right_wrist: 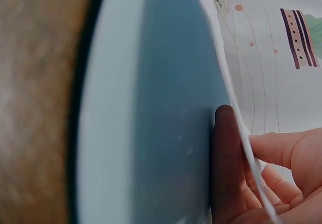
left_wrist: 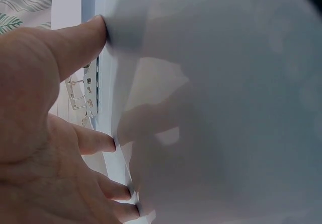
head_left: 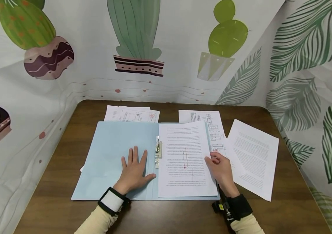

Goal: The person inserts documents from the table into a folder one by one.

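An open pale-blue folder [head_left: 116, 156] lay flat across the middle of the brown bench [head_left: 66, 182], its spine running away from the person and its metal clip [head_left: 157, 152] sitting along that spine. The left hand [head_left: 134, 170] rested palm down on the folder's bare left leaf, just left of the clip, fingers straight and spread and pointing toward the far wall, thumb stretched out toward the spine. Its grip was flat and apart, clamped on nothing; the left wrist view showed the fingertips [left_wrist: 108, 144] pressed to the blue surface with the clip's prongs just beyond the thumb. That forearm came in from the near edge, roughly in line with the spine.

Right of the clip, a printed sheet [head_left: 184, 159] lay on the folder's right leaf, long axis parallel to the spine, its left margin close by the clip. The right hand [head_left: 220, 170] sat at that sheet's right edge, so the page stretched leftward from the grip toward the clip. This hand was plainly the nearer one to the sheet. The right wrist view showed the thumb under the paper's edge and the fingers [right_wrist: 282, 146] curled on top, pinching the sheet and lifting that edge a little off the blue leaf.

Further right, a loose text page [head_left: 253, 156] lay slanted on the bench, partly over a sheet of drawings [head_left: 209, 122]. More papers [head_left: 132, 114] poked out behind the folder's top edge.
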Action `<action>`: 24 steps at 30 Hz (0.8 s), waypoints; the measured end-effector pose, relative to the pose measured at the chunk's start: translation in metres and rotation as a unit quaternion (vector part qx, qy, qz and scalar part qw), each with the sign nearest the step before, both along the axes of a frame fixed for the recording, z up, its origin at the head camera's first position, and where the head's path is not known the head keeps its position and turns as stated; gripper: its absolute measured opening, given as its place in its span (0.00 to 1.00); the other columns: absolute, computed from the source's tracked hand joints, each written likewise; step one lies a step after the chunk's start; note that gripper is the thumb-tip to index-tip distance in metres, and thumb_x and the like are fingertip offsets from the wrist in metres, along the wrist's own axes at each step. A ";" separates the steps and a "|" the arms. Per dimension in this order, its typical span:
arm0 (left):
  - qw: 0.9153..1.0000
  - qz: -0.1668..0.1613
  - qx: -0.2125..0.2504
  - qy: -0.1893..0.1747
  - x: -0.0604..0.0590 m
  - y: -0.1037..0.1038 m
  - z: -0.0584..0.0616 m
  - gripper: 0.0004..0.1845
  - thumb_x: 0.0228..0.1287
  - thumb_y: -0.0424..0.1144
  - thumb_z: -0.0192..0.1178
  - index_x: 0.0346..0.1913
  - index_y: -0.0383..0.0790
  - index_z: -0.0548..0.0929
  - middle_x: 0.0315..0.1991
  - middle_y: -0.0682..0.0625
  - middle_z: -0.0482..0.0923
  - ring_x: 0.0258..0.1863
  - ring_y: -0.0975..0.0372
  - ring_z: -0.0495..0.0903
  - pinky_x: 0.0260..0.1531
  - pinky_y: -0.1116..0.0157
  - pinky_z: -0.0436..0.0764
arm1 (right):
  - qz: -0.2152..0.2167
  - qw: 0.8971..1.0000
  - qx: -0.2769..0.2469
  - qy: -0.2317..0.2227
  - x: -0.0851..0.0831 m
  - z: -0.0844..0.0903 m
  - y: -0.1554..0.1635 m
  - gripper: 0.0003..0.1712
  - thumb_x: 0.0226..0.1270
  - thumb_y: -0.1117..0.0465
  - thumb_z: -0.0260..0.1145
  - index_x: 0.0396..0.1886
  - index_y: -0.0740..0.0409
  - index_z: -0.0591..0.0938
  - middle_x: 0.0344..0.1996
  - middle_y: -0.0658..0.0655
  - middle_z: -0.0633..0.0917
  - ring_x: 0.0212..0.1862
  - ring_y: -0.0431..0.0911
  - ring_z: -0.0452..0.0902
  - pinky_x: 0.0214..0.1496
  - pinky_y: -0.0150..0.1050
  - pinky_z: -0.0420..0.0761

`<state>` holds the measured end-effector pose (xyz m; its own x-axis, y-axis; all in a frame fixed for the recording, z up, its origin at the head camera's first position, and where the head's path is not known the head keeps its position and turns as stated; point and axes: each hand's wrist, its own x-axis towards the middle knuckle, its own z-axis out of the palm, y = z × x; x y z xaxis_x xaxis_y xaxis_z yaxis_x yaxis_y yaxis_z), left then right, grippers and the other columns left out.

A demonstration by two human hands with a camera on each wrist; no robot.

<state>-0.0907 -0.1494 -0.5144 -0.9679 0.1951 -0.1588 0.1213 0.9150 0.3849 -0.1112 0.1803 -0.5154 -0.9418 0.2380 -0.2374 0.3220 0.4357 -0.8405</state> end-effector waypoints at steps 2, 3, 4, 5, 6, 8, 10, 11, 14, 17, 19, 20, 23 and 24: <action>1.000 0.001 0.001 0.002 0.000 0.000 -0.001 0.54 0.57 0.58 0.74 0.78 0.31 0.62 0.80 0.25 0.41 0.79 0.31 0.37 0.67 0.25 0.41 | 0.001 1.000 0.007 0.000 0.000 0.000 -0.001 0.20 0.74 0.56 0.67 0.59 0.62 0.83 0.39 0.61 0.90 0.33 0.47 0.84 0.34 0.35 0.77; 1.000 0.001 0.002 0.002 0.000 0.000 -0.001 0.54 0.57 0.58 0.74 0.78 0.31 0.62 0.80 0.25 0.41 0.79 0.31 0.37 0.67 0.25 0.40 | 0.001 1.000 0.010 0.002 0.000 0.000 -0.001 0.20 0.74 0.57 0.68 0.59 0.63 0.83 0.39 0.61 0.90 0.33 0.47 0.84 0.35 0.36 0.77; 1.000 0.001 0.002 0.002 0.000 0.000 -0.001 0.54 0.58 0.58 0.74 0.78 0.31 0.62 0.80 0.25 0.41 0.79 0.31 0.37 0.67 0.25 0.40 | 0.002 1.000 0.014 0.003 0.000 0.000 -0.001 0.20 0.74 0.56 0.68 0.59 0.63 0.83 0.39 0.61 0.90 0.33 0.47 0.84 0.35 0.36 0.77; 1.000 0.001 0.003 0.002 0.000 0.000 -0.002 0.54 0.58 0.58 0.74 0.78 0.31 0.61 0.80 0.25 0.41 0.79 0.31 0.37 0.67 0.25 0.40 | 0.002 1.000 0.019 0.004 0.000 0.000 -0.002 0.20 0.74 0.56 0.68 0.59 0.63 0.83 0.39 0.61 0.90 0.34 0.47 0.84 0.36 0.36 0.76; 1.000 0.000 0.003 0.003 0.000 0.000 -0.002 0.54 0.58 0.58 0.74 0.78 0.31 0.62 0.80 0.25 0.41 0.79 0.31 0.37 0.67 0.25 0.40 | 0.003 1.000 0.022 0.006 0.000 0.000 -0.002 0.20 0.74 0.56 0.68 0.59 0.63 0.83 0.39 0.61 0.90 0.34 0.47 0.84 0.36 0.36 0.76; 1.000 0.000 0.003 0.002 0.000 0.000 -0.003 0.54 0.58 0.59 0.73 0.78 0.31 0.61 0.80 0.25 0.41 0.79 0.31 0.37 0.67 0.26 0.40 | 0.004 0.999 0.032 0.010 0.000 0.000 -0.003 0.20 0.73 0.56 0.68 0.58 0.62 0.83 0.40 0.60 0.91 0.35 0.47 0.85 0.37 0.35 0.76; 1.000 -0.001 0.004 0.003 -0.001 0.000 -0.003 0.54 0.58 0.59 0.73 0.78 0.31 0.61 0.80 0.25 0.40 0.79 0.31 0.37 0.67 0.26 0.40 | 0.007 0.999 0.045 0.018 0.000 0.001 -0.004 0.19 0.73 0.57 0.68 0.58 0.62 0.84 0.40 0.61 0.91 0.36 0.48 0.86 0.38 0.36 0.75; 1.000 -0.001 0.004 0.003 -0.001 0.000 -0.002 0.54 0.58 0.59 0.73 0.78 0.31 0.61 0.80 0.25 0.40 0.79 0.31 0.37 0.67 0.26 0.40 | 0.009 0.998 0.053 0.022 0.001 0.001 -0.004 0.19 0.73 0.57 0.68 0.57 0.62 0.84 0.39 0.61 0.91 0.37 0.49 0.86 0.38 0.36 0.75; 1.000 -0.001 0.005 0.005 -0.001 0.000 -0.001 0.54 0.58 0.59 0.73 0.78 0.31 0.61 0.80 0.25 0.40 0.79 0.31 0.37 0.67 0.26 0.40 | 0.018 0.996 0.076 0.039 0.001 0.003 -0.006 0.19 0.72 0.58 0.69 0.57 0.64 0.83 0.38 0.62 0.91 0.37 0.51 0.87 0.39 0.38 0.76; 1.000 0.000 0.004 0.006 -0.001 0.000 -0.001 0.54 0.58 0.59 0.73 0.78 0.31 0.61 0.80 0.25 0.41 0.79 0.31 0.37 0.67 0.26 0.40 | 0.031 0.993 0.105 0.053 0.000 0.004 -0.006 0.20 0.71 0.60 0.69 0.57 0.66 0.83 0.37 0.63 0.90 0.36 0.52 0.86 0.39 0.39 0.77; 1.000 0.000 0.003 0.004 -0.001 0.000 0.000 0.55 0.58 0.59 0.73 0.78 0.31 0.61 0.80 0.26 0.40 0.79 0.31 0.37 0.67 0.26 0.40 | 0.041 0.990 0.125 0.059 -0.001 0.004 -0.006 0.20 0.71 0.61 0.69 0.58 0.67 0.82 0.35 0.62 0.89 0.34 0.52 0.85 0.37 0.40 0.77; 1.000 0.000 0.004 0.004 -0.001 0.000 0.000 0.55 0.58 0.59 0.73 0.78 0.31 0.61 0.80 0.25 0.41 0.79 0.31 0.37 0.67 0.26 0.40 | 0.044 0.988 0.134 0.061 -0.001 0.004 -0.006 0.20 0.71 0.61 0.69 0.58 0.67 0.82 0.34 0.62 0.88 0.33 0.51 0.84 0.36 0.40 0.76; 1.000 0.001 0.007 0.005 0.000 0.000 -0.001 0.55 0.57 0.59 0.74 0.78 0.31 0.61 0.80 0.25 0.41 0.79 0.31 0.37 0.67 0.26 0.40 | 0.054 0.985 0.155 0.061 -0.001 0.003 -0.005 0.22 0.70 0.62 0.70 0.59 0.68 0.82 0.31 0.60 0.84 0.31 0.50 0.80 0.34 0.40 0.74; 1.000 0.001 0.007 0.005 0.000 0.000 -0.001 0.55 0.57 0.59 0.74 0.78 0.31 0.61 0.80 0.25 0.41 0.79 0.31 0.37 0.67 0.26 0.40 | 0.057 0.984 0.160 0.062 -0.002 0.003 -0.005 0.22 0.69 0.61 0.70 0.59 0.68 0.82 0.29 0.59 0.83 0.30 0.50 0.79 0.33 0.40 0.73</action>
